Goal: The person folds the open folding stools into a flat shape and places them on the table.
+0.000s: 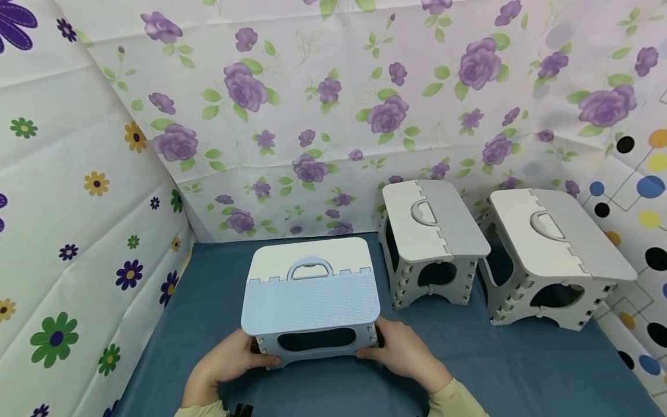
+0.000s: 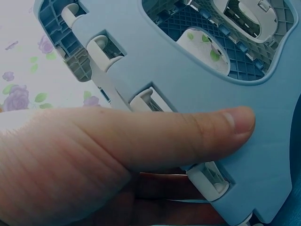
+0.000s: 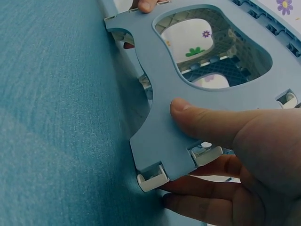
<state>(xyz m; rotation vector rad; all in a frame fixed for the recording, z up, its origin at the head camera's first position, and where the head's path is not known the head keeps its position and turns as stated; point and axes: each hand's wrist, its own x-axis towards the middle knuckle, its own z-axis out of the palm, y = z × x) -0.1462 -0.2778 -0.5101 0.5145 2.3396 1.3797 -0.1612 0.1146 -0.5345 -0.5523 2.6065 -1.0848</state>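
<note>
A folding step stool [image 1: 311, 301] with a light blue and white top and a blue carry handle stands unfolded on the blue cloth. My left hand [image 1: 231, 359] grips its near left corner, the thumb lying across the blue front panel [image 2: 225, 94] and the fingers behind the edge. At the near right corner my right hand [image 1: 403, 353] holds the stool the same way, its thumb on the panel beside the oval opening. White hinge clips [image 3: 204, 155] run along the panel's edge near the right fingers.
Two grey and white folding stools stand unfolded at the right, one [image 1: 435, 223] behind the blue one's right side, the other [image 1: 560, 237] farther right. Blue cloth [image 1: 208, 301] covers the table. Floral sheets [image 1: 323, 116] hang as walls behind and at both sides.
</note>
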